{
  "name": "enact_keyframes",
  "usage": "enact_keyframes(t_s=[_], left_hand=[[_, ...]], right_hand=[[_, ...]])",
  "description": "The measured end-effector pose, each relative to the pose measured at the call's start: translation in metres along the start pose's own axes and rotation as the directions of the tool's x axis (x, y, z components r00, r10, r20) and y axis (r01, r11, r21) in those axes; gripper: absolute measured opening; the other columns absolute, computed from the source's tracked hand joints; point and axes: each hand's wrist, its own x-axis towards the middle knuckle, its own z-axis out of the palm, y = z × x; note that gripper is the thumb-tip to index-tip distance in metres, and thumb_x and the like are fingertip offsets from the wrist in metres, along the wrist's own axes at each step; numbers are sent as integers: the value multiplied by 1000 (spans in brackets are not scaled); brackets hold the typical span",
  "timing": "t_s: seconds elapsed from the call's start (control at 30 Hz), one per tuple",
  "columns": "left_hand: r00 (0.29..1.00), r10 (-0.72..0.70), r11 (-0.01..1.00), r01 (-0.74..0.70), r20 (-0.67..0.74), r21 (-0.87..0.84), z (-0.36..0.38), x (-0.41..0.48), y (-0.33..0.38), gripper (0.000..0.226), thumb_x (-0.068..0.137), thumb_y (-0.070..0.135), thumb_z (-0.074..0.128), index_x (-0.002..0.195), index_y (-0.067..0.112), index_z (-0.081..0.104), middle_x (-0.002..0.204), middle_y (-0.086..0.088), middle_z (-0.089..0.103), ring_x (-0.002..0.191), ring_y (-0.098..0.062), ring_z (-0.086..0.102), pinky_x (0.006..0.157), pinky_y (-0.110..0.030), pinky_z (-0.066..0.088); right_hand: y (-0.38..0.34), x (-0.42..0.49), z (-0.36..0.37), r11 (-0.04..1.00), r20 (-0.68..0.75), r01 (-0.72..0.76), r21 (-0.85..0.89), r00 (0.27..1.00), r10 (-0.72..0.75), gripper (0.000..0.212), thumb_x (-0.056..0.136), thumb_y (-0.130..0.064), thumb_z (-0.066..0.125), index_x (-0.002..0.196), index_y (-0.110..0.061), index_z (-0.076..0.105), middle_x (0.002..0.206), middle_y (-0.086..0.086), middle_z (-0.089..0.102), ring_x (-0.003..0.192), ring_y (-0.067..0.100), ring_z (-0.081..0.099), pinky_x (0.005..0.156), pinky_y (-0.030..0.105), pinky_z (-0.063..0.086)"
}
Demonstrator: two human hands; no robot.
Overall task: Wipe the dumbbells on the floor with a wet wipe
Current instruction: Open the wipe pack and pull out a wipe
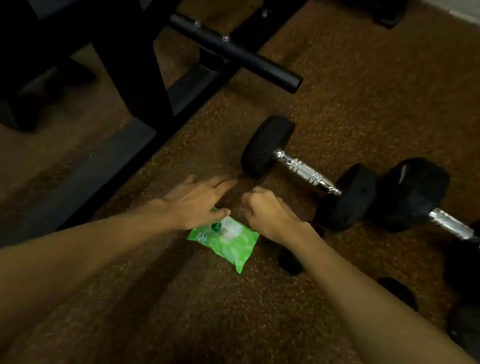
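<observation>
Left hand (195, 203) is lying open-fingered over the wipe pack (231, 242) near the dumbbells (305, 171); right hand (268, 213) is curling, apparently empty. Pinning the pack steady should free one wipe cleanly.

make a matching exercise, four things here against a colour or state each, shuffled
1 wet wipe pack
2 nearer dumbbell
3 left hand
4 right hand

a fingers curled
b green, on the floor
c fingers straight, at the pack's edge
d chrome handle, black ends

Pairs: 1-b, 2-d, 3-c, 4-a
</observation>
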Motion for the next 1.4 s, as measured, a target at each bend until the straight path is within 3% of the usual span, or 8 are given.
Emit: enact_keyframes(t_s=[0.13,0.23,0.47,0.57,0.7,0.83,1.07,1.4], left_hand=[[994,49,998,-52,95,31,31,16,-17,43,94,39,47,128,13,45,128,-6,47,116,-26,51,93,-40,44],[993,68,997,-72,101,35,44,26,-23,28,92,32,50,113,12,50,115,-6,51,107,-25,55,83,-36,47],[972,17,962,49,236,-270,59,36,-12,80,69,53,70,135,22,38,124,2,46,112,-17,48,93,-37,46],[986,-11,978,45,167,-206,69,35,-7,72,75,57,65,132,20,42,123,1,49,112,-19,50,91,-39,45],[987,34,986,-9,154,-165,74,36,-21,44,85,41,63,121,18,52,117,-7,50,112,-23,50,87,-33,43],[976,110,980,-75,189,-185,74,35,-35,52,82,39,67,128,21,50,123,-6,49,115,-22,49,94,-36,42],[981,77,992,-59,179,-109,83,28,-35,81,74,42,74,142,33,31,136,1,37,121,-21,45,95,-41,44],[983,83,994,-69,165,-87,83,31,-33,83,72,43,76,141,27,34,135,-1,38,120,-22,47,95,-44,45]], right_hand=[[0,32,36,998,114,65,-11,991,-63,15,91,-17,51,94,-10,64,101,13,60,93,30,61,76,40,52],[1,48,54,998,104,63,-11,993,-62,16,91,-19,49,92,-12,62,103,15,61,94,33,61,72,38,50],[9,56,56,967,69,-75,244,996,60,24,81,-29,61,71,-7,64,85,16,69,82,27,66,78,40,55],[16,49,58,950,93,-66,305,995,39,20,82,-18,61,81,-3,73,84,15,73,82,24,68,78,35,55],[20,41,62,959,69,112,262,988,-135,11,81,-10,65,87,-13,74,84,-2,67,84,9,61,68,9,41],[19,38,69,974,62,177,138,980,-187,22,83,-9,64,99,-22,73,87,-6,53,91,19,61,75,28,49],[17,27,74,962,43,254,-99,967,-251,22,89,-21,58,109,-24,66,111,5,53,100,27,58,78,37,46],[11,23,80,961,-11,176,-212,983,-183,23,94,-23,46,108,-8,58,114,12,53,100,31,56,73,36,40]])
